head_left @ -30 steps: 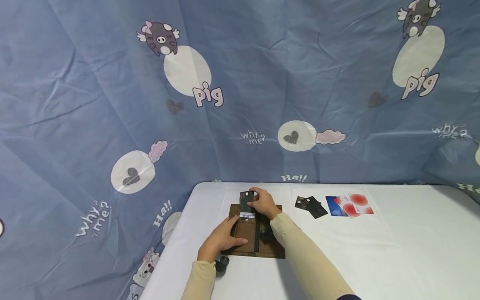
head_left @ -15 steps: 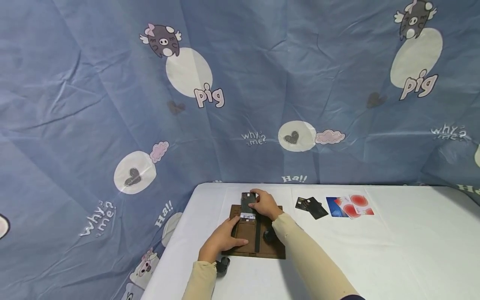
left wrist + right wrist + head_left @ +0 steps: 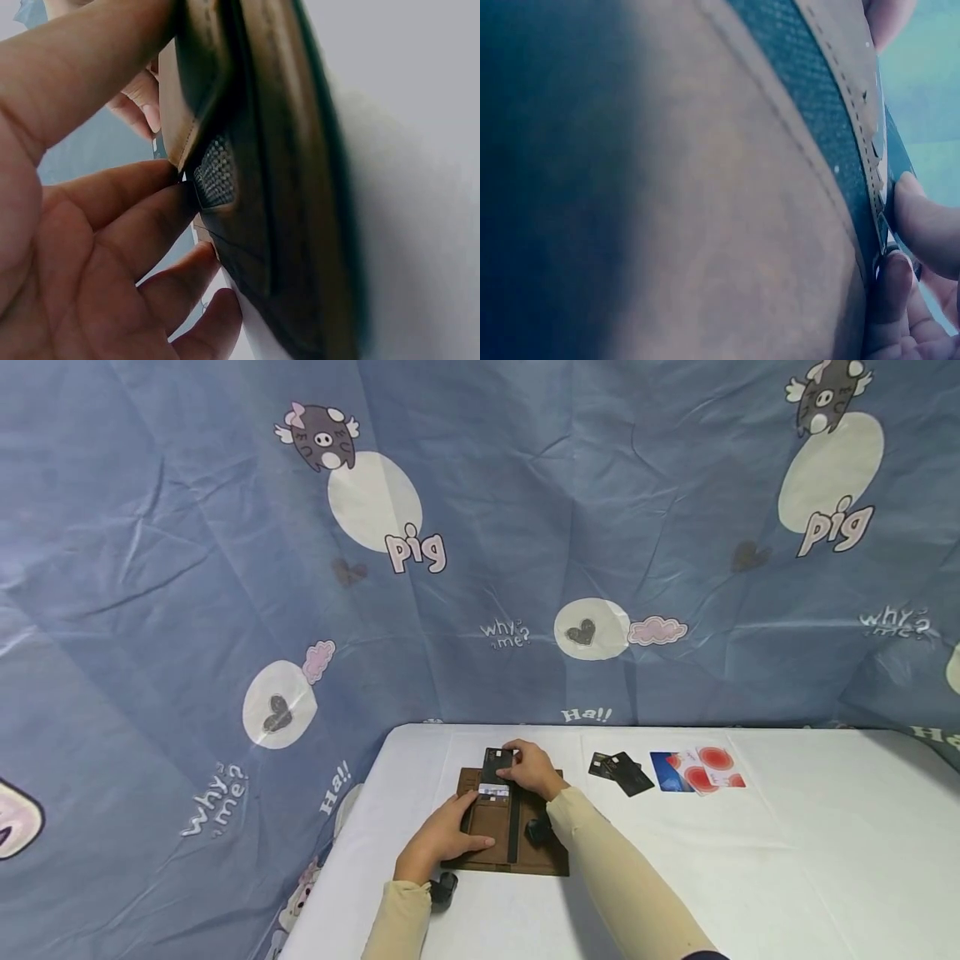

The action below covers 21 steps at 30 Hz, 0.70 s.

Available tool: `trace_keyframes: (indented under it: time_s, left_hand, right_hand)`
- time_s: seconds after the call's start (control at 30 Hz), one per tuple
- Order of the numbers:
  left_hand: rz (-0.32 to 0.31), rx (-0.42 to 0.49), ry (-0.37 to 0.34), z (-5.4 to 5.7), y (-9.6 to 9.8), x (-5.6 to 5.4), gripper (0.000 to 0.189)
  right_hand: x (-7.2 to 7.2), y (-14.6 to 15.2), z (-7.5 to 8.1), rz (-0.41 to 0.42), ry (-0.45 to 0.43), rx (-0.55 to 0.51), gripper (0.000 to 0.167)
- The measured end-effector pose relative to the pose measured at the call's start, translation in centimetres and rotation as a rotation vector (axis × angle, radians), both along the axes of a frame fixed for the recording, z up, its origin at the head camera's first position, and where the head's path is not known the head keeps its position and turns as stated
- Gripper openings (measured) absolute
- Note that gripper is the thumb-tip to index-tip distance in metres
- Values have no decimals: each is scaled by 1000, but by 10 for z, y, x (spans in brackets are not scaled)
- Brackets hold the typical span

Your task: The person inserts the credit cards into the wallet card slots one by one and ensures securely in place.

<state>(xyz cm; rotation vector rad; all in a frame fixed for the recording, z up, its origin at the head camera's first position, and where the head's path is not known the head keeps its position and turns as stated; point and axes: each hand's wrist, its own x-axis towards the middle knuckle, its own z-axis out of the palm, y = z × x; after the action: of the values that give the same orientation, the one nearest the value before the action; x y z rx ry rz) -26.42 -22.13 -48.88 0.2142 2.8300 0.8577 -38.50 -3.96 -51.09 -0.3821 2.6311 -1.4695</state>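
Observation:
A brown wallet [image 3: 542, 858] lies spread on the white table, a dark strap running down its middle. In the head view, my right hand [image 3: 531, 770] pinches a black bank card [image 3: 495, 762] between thumb and fingers over the wallet's upper left part. Below that card, the whitish top of another card [image 3: 493, 790] shows in the card slots. My left hand [image 3: 442, 837] holds the wallet's left panel, thumb across the pocket. In the left wrist view its fingers [image 3: 154, 180] grip the pocket's edge. The black card's lower end is hidden in the slots.
Right of the wallet, black cards [image 3: 630, 774] overlap on the table [image 3: 750, 877]. Farther right lie a blue card [image 3: 667, 772] and red-and-white cards [image 3: 717, 760]. A blue patterned cloth [image 3: 480, 568] hangs behind the table.
The black card in my right hand has slid a little down toward the wallet, so less of it shows above the slots. My left hand keeps its place on the wallet.

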Motion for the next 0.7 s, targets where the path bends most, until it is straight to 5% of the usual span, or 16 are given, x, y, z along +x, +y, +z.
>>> trace_keyframes:
  time_s: [0.3, 0.7]
  left_hand:
    - [-1, 10, -12, -1, 0, 1, 86]
    - [2, 12, -14, 3, 0, 1, 87]
  right_hand:
    - [0, 1, -1, 79, 2, 28, 52]
    - [3, 3, 0, 31, -16, -34, 39]
